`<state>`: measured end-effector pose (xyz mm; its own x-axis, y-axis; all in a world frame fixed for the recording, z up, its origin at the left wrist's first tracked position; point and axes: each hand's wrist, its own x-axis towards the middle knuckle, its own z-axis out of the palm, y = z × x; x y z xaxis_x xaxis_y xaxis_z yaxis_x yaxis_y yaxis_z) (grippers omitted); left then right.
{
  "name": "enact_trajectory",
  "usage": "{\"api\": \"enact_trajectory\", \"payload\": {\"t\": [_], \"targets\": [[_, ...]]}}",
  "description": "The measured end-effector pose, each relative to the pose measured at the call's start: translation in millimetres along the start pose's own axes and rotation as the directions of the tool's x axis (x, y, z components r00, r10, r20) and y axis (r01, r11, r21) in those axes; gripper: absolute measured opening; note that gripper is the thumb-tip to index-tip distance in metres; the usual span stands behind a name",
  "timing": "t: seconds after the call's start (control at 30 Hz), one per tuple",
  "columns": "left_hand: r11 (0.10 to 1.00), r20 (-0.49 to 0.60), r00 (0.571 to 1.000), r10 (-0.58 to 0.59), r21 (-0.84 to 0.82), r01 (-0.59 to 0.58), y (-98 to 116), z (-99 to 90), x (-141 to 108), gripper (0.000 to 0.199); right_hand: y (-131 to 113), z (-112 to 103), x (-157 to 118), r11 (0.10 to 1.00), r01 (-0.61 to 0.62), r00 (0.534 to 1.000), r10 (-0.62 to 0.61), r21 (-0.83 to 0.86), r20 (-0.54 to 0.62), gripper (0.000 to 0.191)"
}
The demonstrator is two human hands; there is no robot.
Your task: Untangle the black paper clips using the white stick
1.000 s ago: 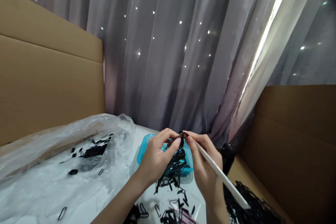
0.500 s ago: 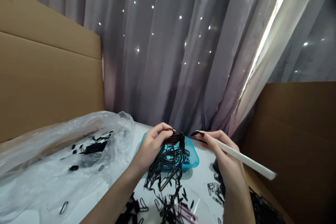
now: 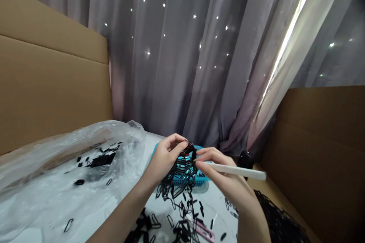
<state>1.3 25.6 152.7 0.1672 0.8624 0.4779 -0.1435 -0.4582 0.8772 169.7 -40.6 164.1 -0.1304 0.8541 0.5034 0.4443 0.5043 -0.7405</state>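
My left hand (image 3: 168,155) pinches the top of a bunch of thin black looped pieces (image 3: 179,176), which hangs down in front of a blue perforated basket (image 3: 203,180). Close by on the right, my right hand (image 3: 221,165) has its thumb and fingers closed at the bunch's right edge. A white flat stick (image 3: 242,171) is held in that hand and points out to the right. What its fingertips grip at the bunch is too small to tell. Black loops and small black pieces (image 3: 182,231) lie on the white table below the hands.
Clear plastic sheeting (image 3: 57,190) with black bits on it covers the left side. A pink tool (image 3: 204,231) lies near the front. Cardboard walls (image 3: 51,83) stand left and right, with a grey curtain (image 3: 171,83) behind. A black heap (image 3: 279,220) is at lower right.
My right hand has moved left to the bunch, and the white stick has come with it and lies more level. My left hand has stayed nearly in place, still gripping the bunch.
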Motion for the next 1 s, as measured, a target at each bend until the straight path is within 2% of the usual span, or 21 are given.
{"api": "enact_trajectory", "payload": {"t": [0.1,0.2,0.33,0.47,0.53,0.63,0.7,0.83,1.0], "targets": [[0.999,-0.004,0.999,0.039,0.035,-0.039,-3.1,-1.7,0.8,0.017,0.4,11.3,4.0,0.997,0.032,0.999,-0.033,-0.072,-0.008,0.014],[0.998,-0.002,0.999,0.04,0.038,-0.04,-2.6,-3.2,0.7,0.016,3.1,15.1,7.0,0.997,-0.001,1.0,0.001,-0.074,0.001,0.016],[0.999,0.008,1.0,-0.03,-0.029,0.03,0.7,-5.5,0.6,0.013,7.1,7.8,6.2,0.998,-0.064,0.998,0.064,-0.022,-0.001,0.019],[0.992,0.073,0.992,-0.105,-0.067,0.11,0.9,-9.5,1.0,0.011,5.8,-3.0,2.8,0.993,-0.064,0.998,0.063,0.099,0.008,0.021],[0.997,0.137,0.988,-0.067,-0.027,0.071,1.4,-11.6,-0.1,0.011,4.9,-7.1,2.2,0.984,-0.048,0.999,0.045,0.171,0.02,0.02],[0.996,0.262,0.964,0.041,0.07,-0.062,3.7,-13.7,-3.1,0.014,7.3,-11.0,3.1,0.962,-0.048,0.999,0.044,0.269,0.02,0.017],[0.99,0.303,0.951,0.056,0.107,-0.092,4.9,-14.0,-4.5,0.013,11.0,-12.4,4.1,0.947,-0.05,0.999,0.047,0.318,0.019,0.015],[0.99,0.259,0.966,0.026,0.128,-0.061,2.7,-12.6,-3.2,0.013,16.6,-14.1,5.5,0.924,-0.057,0.998,0.042,0.378,0.047,0.014],[0.99,0.186,0.982,0.005,0.136,-0.031,-2.9,-10.8,0.8,0.018,12.7,-14.2,5.2,0.973,0.011,0.997,-0.027,0.23,0.066,0.013]]}}
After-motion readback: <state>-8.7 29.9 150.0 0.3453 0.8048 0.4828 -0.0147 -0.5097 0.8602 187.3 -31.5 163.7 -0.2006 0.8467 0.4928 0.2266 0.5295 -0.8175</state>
